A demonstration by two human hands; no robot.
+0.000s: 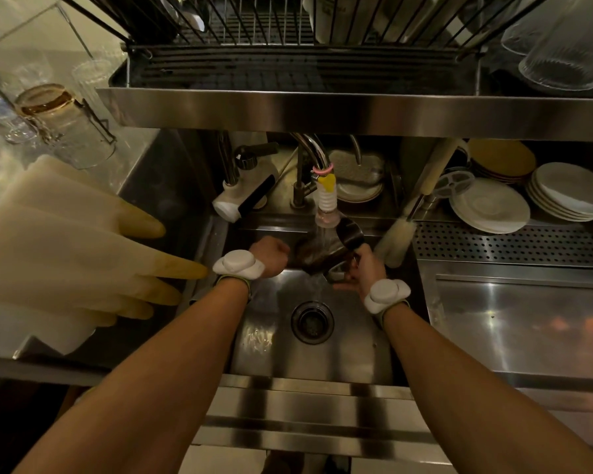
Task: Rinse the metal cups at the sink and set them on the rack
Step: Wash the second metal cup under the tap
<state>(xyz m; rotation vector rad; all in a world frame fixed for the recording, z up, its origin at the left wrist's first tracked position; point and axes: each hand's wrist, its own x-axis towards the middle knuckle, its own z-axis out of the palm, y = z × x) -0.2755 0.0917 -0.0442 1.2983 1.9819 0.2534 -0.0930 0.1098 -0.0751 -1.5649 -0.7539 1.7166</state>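
Metal cup under the running tap, held over the sink.

The right hand [363,268] was closed around the handle of the metal cup [326,248], tilted under the faucet [326,196] stream above the sink [322,357]. The left hand [269,254] was curled at the cup's left side; whether it gripped the cup could not be told. A wet handle could slip and drop the cup into the basin, and water could splash off its tilted wall. The rack [288,63] sat overhead at the far side. No brand or writing was legible.
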